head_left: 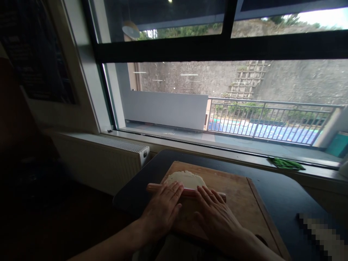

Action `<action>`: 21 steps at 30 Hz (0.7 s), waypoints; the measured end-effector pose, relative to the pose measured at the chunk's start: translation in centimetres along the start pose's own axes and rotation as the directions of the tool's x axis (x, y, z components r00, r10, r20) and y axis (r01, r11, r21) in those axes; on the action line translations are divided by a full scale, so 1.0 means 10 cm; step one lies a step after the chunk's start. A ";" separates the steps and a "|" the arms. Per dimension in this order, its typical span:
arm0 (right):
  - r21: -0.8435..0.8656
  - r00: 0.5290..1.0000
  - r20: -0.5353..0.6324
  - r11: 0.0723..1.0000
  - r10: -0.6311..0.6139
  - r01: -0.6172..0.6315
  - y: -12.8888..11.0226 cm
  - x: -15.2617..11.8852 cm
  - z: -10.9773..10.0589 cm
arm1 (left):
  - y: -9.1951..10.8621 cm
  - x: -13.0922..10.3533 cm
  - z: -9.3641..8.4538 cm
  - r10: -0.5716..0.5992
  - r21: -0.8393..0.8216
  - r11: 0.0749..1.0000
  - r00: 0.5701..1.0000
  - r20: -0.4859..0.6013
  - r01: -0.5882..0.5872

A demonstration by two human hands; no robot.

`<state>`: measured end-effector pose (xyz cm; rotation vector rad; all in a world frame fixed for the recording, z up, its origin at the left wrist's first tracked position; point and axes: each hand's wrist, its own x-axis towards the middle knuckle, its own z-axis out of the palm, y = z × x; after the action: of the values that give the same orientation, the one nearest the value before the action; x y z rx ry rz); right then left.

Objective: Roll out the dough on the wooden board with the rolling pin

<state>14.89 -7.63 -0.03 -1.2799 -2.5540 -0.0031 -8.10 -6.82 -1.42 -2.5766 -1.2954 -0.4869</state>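
Both the left hand [164, 208], fingers nearly together, and the right hand [216, 210], fingers slightly spread, lie on the rolling pin [189, 192] at the near side of the dough [186, 178] on the board [235, 192], where lopsided pressure could tear it.

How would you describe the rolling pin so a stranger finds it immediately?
By the window stands a dark table with a wooden board. Across it, under the left hand and right hand, lies the rolling pin: the only rod there, unlike the flat dough.
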 end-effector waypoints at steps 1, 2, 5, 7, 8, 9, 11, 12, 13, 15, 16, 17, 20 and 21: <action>-0.007 1.000 0.011 1.000 0.029 -0.029 0.04 0.10 0.00 | -0.04 0.08 0.05 -0.009 0.009 1.000 1.000 -0.013 0.010; -0.018 0.997 0.021 0.997 0.078 -0.078 0.08 0.23 -0.01 | -0.09 0.19 0.10 -0.030 0.017 0.999 0.999 -0.026 0.031; -0.053 0.968 0.026 0.967 0.251 -0.249 0.27 0.71 -0.02 | -0.27 0.70 0.27 -0.145 0.025 0.989 0.989 -0.039 0.147; -0.064 0.951 0.032 0.951 0.306 -0.304 0.40 1.00 -0.04 | -0.39 1.08 0.36 -0.236 0.017 0.972 0.972 -0.004 0.236; -0.068 0.947 0.038 0.947 0.318 -0.315 0.46 1.11 -0.05 | -0.43 1.24 0.38 -0.291 0.010 0.957 0.956 0.035 0.291; -0.072 0.944 0.044 0.943 0.328 -0.324 0.51 1.19 -0.07 | -0.46 1.38 0.40 -0.345 0.005 0.938 0.936 0.077 0.345; -0.078 0.939 0.048 0.938 0.341 -0.336 0.55 1.27 -0.09 | -0.49 1.54 0.41 -0.414 -0.002 0.909 0.900 0.138 0.418; -0.080 0.938 0.043 0.937 0.345 -0.341 0.55 1.27 -0.10 | -0.48 1.56 0.40 -0.417 -0.008 0.906 0.898 0.141 0.422; -0.080 0.937 0.034 0.935 0.348 -0.344 0.52 1.24 -0.09 | -0.47 1.52 0.38 -0.399 -0.018 0.914 0.908 0.125 0.404; -0.076 0.941 0.011 0.938 0.339 -0.337 0.41 1.09 -0.07 | -0.39 1.31 0.30 -0.316 -0.052 0.946 0.946 0.067 0.320; -0.072 0.945 0.002 0.943 0.327 -0.326 0.34 0.97 -0.05 | -0.34 1.15 0.25 -0.261 -0.072 0.962 0.965 0.031 0.262; -0.065 0.954 -0.005 0.952 0.301 -0.300 0.26 0.83 -0.02 | -0.28 0.96 0.19 -0.212 -0.096 0.972 0.977 0.017 0.212; -0.034 0.989 -0.022 0.989 0.144 -0.144 0.06 0.32 0.04 | -0.09 0.38 0.00 -0.079 -0.137 0.988 0.997 -0.016 0.076; -0.025 0.996 -0.032 0.996 0.089 -0.089 0.02 0.17 0.05 | -0.03 0.21 -0.05 -0.038 -0.131 0.991 0.999 -0.006 0.037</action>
<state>13.97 -6.12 -0.13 -1.3917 -2.4772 -0.0379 -7.24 -5.24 -0.16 -2.6562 -1.3538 -0.6092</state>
